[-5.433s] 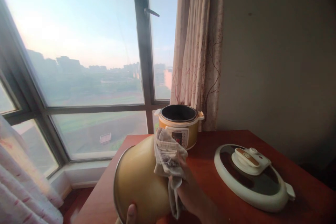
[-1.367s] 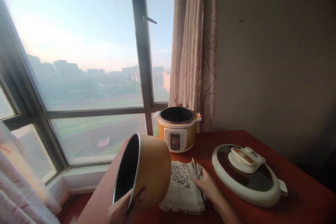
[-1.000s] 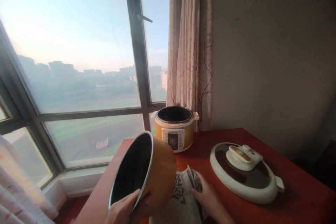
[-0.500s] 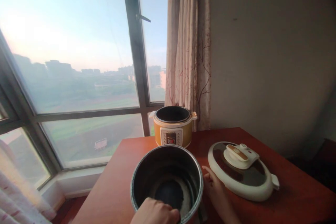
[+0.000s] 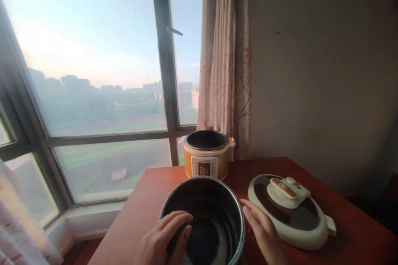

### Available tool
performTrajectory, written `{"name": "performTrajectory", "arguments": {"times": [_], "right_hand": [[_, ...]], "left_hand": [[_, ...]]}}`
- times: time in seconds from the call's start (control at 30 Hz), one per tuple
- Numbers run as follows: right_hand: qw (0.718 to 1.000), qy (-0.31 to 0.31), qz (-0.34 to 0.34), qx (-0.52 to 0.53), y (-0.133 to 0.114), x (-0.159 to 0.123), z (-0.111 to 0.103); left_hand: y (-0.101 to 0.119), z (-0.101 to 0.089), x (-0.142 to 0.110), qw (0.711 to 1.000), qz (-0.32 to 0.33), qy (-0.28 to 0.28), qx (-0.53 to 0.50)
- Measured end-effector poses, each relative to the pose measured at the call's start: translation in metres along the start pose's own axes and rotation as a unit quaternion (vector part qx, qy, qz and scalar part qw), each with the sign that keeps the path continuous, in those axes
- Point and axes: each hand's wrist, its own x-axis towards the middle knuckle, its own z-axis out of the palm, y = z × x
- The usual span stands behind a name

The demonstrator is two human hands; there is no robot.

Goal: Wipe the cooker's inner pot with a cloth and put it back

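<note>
A dark inner pot (image 5: 214,219) with a pale rim sits in front of me, its mouth facing up and towards me. My left hand (image 5: 166,232) is over the pot's left side, fingers bent but apart from the thumb, pinching nothing. Along the outer right side of the pot, my right hand (image 5: 261,227) has its fingers stretched out, at or close to the wall. Behind the pot stands the yellow and white pressure cooker body (image 5: 192,163), uncovered, its control panel towards me. The cooker lid (image 5: 303,223), white with a dark top, lies to the right of my right hand.
All of this stands on a reddish-brown table (image 5: 133,207). A large window (image 5: 102,62) fills the left, with a curtain (image 5: 217,58) at its right edge behind the cooker. A plain wall (image 5: 311,70) rises on the right.
My left hand has loosened from the pot's near rim and moved up and left, its fingers opening. My right hand has shifted slightly right, fingers straighter. The view has tilted up slightly.
</note>
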Motion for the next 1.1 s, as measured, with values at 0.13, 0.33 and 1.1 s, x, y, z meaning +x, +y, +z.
{"name": "performTrajectory", "arguments": {"times": [0.13, 0.33, 1.1], "right_hand": [[1.0, -0.011, -0.006, -0.027, -0.002, -0.001, 0.0], [0.999, -0.031, -0.019, -0.012, 0.003, 0.0, 0.003], [0.999, -0.039, 0.017, 0.03, -0.004, 0.013, -0.026]], "left_hand": [[-0.03, -0.011, -0.003, 0.985, -0.13, 0.104, 0.048], [-0.06, -0.004, -0.006, 0.958, -0.278, 0.011, -0.074], [-0.044, 0.026, -0.008, 0.889, -0.364, -0.035, -0.276]]}}
